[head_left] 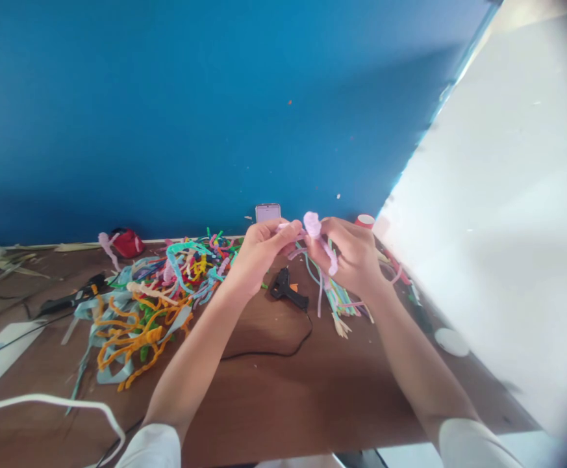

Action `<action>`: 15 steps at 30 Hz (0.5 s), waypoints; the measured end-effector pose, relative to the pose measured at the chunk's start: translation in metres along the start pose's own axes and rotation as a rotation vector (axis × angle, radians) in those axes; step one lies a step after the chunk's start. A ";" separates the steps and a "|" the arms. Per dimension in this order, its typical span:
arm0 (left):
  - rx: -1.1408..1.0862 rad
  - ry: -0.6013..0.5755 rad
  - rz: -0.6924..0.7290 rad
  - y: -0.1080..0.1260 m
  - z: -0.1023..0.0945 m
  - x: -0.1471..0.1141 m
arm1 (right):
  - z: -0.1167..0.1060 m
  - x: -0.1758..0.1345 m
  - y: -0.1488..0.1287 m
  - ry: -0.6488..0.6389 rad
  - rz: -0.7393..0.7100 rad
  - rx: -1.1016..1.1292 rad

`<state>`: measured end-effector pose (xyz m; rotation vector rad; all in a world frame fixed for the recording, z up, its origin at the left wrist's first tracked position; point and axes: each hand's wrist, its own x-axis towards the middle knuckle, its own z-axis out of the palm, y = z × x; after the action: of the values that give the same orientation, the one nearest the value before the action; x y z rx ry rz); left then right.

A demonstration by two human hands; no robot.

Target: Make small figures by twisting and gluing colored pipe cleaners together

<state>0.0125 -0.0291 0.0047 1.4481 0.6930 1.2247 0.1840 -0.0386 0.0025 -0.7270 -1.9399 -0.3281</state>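
My left hand [267,250] pinches a strand of a pale lilac pipe cleaner [312,224] between thumb and fingers. On the other side, my right hand [351,253] is closed on the same piece, near a rolled lump at its top. One fuzzy end curls down over the right palm. Both hands are raised above the table. Below and between them lies a black hot glue gun [288,289] with its cord trailing toward the front. Under the right hand a bundle of pastel pipe cleaners [334,305] rests on the wood.
A tangled heap of colourful pipe cleaners [137,325] covers the brown table [273,403] on the left. A phone [268,212] leans against the blue wall. A red roll [365,221], a white disc [452,341] and a white cable [59,402] lie around the edges.
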 end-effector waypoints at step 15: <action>1.075 0.060 1.048 -0.004 -0.016 -0.003 | 0.004 0.000 -0.003 -0.102 0.779 1.113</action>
<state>-0.0025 -0.0248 -0.0014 2.9048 0.6618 1.7650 0.1792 -0.0394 0.0012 -0.6424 -1.4367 1.1842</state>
